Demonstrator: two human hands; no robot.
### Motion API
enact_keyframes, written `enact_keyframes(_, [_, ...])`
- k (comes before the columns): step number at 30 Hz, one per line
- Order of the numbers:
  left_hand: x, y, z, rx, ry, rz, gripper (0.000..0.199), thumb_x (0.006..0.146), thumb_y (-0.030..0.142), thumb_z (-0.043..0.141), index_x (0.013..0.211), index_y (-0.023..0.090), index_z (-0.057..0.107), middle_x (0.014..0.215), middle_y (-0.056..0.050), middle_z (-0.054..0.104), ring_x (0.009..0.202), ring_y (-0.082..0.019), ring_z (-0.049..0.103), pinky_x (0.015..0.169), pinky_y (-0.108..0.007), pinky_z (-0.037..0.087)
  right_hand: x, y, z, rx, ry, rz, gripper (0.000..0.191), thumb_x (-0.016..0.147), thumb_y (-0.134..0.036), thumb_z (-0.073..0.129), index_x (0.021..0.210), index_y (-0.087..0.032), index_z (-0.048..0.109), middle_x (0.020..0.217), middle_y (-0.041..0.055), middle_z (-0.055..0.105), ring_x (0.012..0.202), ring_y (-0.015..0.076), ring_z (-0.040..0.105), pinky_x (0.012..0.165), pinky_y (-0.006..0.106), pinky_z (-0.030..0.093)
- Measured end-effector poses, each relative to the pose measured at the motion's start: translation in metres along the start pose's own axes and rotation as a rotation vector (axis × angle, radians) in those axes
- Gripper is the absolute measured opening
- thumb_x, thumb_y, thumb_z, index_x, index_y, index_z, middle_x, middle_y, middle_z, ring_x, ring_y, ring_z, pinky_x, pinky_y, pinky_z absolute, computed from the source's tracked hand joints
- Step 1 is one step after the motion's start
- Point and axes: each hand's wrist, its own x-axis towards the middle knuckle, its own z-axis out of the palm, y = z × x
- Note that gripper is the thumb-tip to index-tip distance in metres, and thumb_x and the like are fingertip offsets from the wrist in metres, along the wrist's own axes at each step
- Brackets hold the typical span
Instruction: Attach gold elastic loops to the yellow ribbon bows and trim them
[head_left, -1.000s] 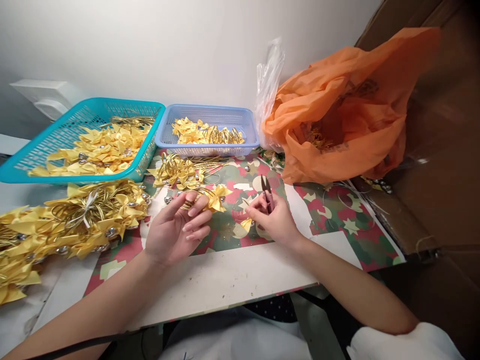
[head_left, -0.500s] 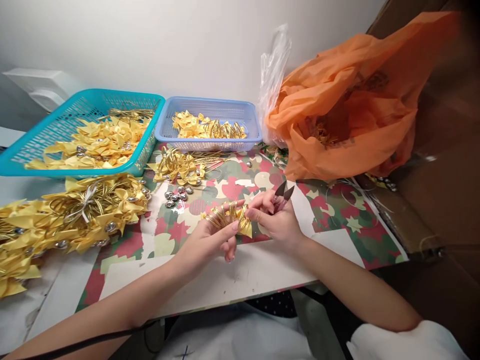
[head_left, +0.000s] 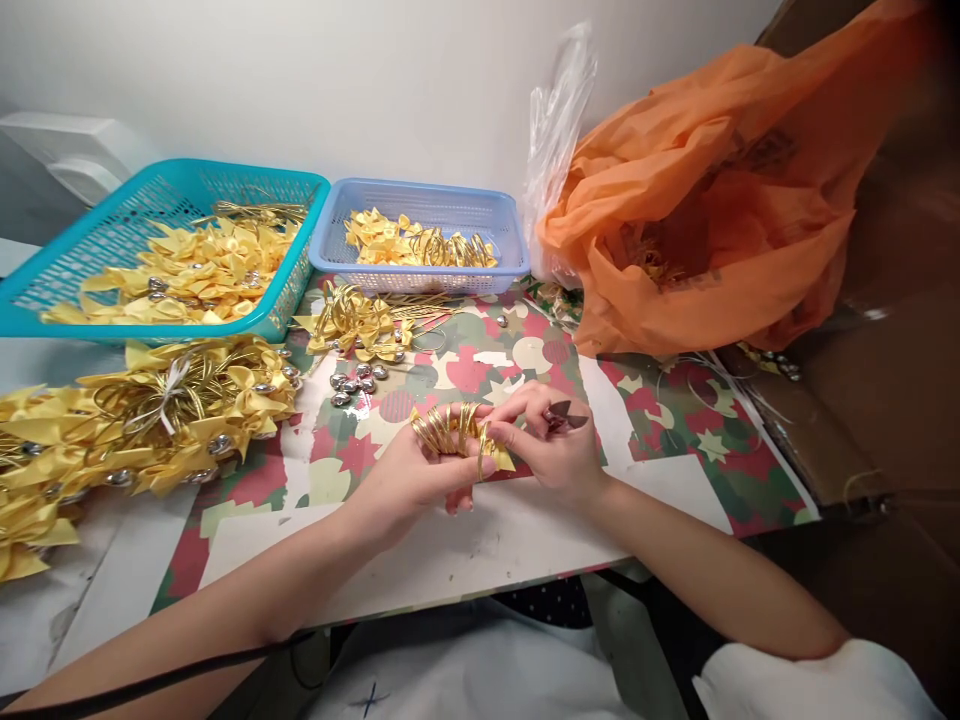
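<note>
Gold cord loops [head_left: 442, 430] circle the fingers of my left hand [head_left: 409, 480], whose thumb presses on a loop at the right end. A yellow ribbon piece [head_left: 501, 457] hangs by the fingertips. My right hand [head_left: 559, 445] pinches at that same loop and ribbon, thumb and forefinger together. Small dark-bladed snips [head_left: 570, 415] are tucked in the curled fingers of my right hand, with the blades pointing right. Several silver bells [head_left: 364, 372] lie on the patterned table mat beyond my left hand.
A teal basket [head_left: 289, 285] and a blue basket [head_left: 420, 272] hold yellow bows. More bows [head_left: 356, 325] lie before them. Tied bundles [head_left: 217, 400] fill the left side. An orange bag [head_left: 697, 200] stands at the right.
The snips' blades have swung from pointing up to pointing right in my right hand. The loop between my fingertips now stands more upright. The view has shifted slightly.
</note>
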Motion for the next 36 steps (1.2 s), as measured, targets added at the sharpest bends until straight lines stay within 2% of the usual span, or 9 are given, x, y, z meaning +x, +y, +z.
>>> enact_keyframes(3, [0.000,-0.002,-0.001,0.020,0.010,0.027,0.040,0.072,0.027,0.083,0.107,0.022,0.063,0.070,0.005,0.065,0.045,-0.007,0.054,0.040,-0.017,0.041,0.000,0.001,-0.001,0.004,-0.026,0.054,0.049,0.080,-0.035,0.072,0.063,-0.024,0.027,0.073,0.0019,0.070,0.070,0.0169,0.063,0.068,0.034,0.051])
enact_keyframes(5, [-0.001,-0.003,-0.002,0.018,0.036,0.053,0.040,0.072,0.028,0.083,0.104,0.023,0.060,0.069,0.006,0.063,0.045,-0.006,0.052,0.039,-0.016,0.041,0.001,0.003,-0.007,0.002,-0.040,0.076,0.050,0.079,-0.048,0.071,0.066,-0.025,0.029,0.078,0.0022,0.067,0.068,0.0156,0.059,0.065,0.032,0.050])
enact_keyframes(9, [-0.001,-0.001,-0.003,-0.010,0.088,0.097,0.042,0.069,0.028,0.086,0.093,0.025,0.052,0.064,0.008,0.061,0.045,-0.006,0.046,0.036,-0.013,0.037,0.007,0.001,-0.032,-0.086,-0.091,-0.021,0.058,0.083,-0.080,0.042,0.068,-0.025,0.033,0.060,-0.0033,0.041,0.050,0.0118,0.035,0.045,0.027,0.032])
enact_keyframes(11, [-0.001,0.000,-0.003,-0.019,0.111,0.109,0.043,0.068,0.028,0.086,0.088,0.025,0.049,0.065,0.008,0.060,0.046,-0.006,0.045,0.036,-0.013,0.034,0.011,-0.005,-0.044,-0.262,-0.188,-0.154,0.057,0.090,-0.075,0.035,0.066,-0.024,0.035,0.055,-0.0044,0.034,0.046,0.0111,0.030,0.044,0.027,0.027])
enact_keyframes(13, [-0.002,0.001,-0.004,-0.009,0.134,0.112,0.041,0.068,0.028,0.086,0.081,0.023,0.047,0.065,0.007,0.058,0.045,-0.005,0.043,0.036,-0.013,0.033,0.015,-0.011,-0.051,-0.482,-0.271,-0.331,0.052,0.096,-0.064,0.037,0.065,-0.023,0.039,0.052,-0.0046,0.036,0.045,0.0101,0.030,0.045,0.027,0.026])
enact_keyframes(17, [-0.001,-0.001,-0.004,0.034,0.171,0.114,0.033,0.069,0.030,0.084,0.075,0.019,0.053,0.062,0.007,0.054,0.043,-0.004,0.042,0.035,-0.014,0.033,0.017,-0.018,-0.051,-0.845,-0.306,-0.581,0.050,0.095,-0.056,0.047,0.060,-0.021,0.047,0.047,-0.0040,0.042,0.044,0.0099,0.035,0.047,0.027,0.026])
enact_keyframes(19, [-0.002,-0.001,-0.003,0.039,0.189,0.113,0.028,0.069,0.030,0.083,0.082,0.018,0.062,0.064,0.005,0.058,0.044,-0.005,0.045,0.035,-0.015,0.033,0.015,-0.018,-0.049,-0.963,-0.304,-0.630,0.049,0.094,-0.053,0.051,0.058,-0.020,0.049,0.046,-0.0034,0.044,0.044,0.0102,0.036,0.047,0.028,0.026])
enact_keyframes(23, [-0.003,-0.001,-0.002,0.071,0.226,0.098,0.031,0.069,0.025,0.081,0.098,0.018,0.072,0.063,0.004,0.059,0.043,-0.005,0.043,0.036,-0.016,0.036,0.013,-0.016,-0.048,-1.068,-0.277,-0.684,0.047,0.093,-0.049,0.055,0.056,-0.020,0.048,0.046,-0.0032,0.045,0.043,0.0103,0.036,0.047,0.029,0.024])
enact_keyframes(36, [-0.006,0.004,0.001,0.117,0.285,0.105,0.039,0.065,0.023,0.082,0.103,0.016,0.076,0.057,0.005,0.058,0.043,-0.006,0.043,0.037,-0.017,0.039,0.012,-0.018,-0.045,-1.170,-0.206,-0.792,0.047,0.092,-0.047,0.059,0.054,-0.020,0.049,0.045,-0.0038,0.042,0.044,0.0102,0.034,0.047,0.030,0.022])
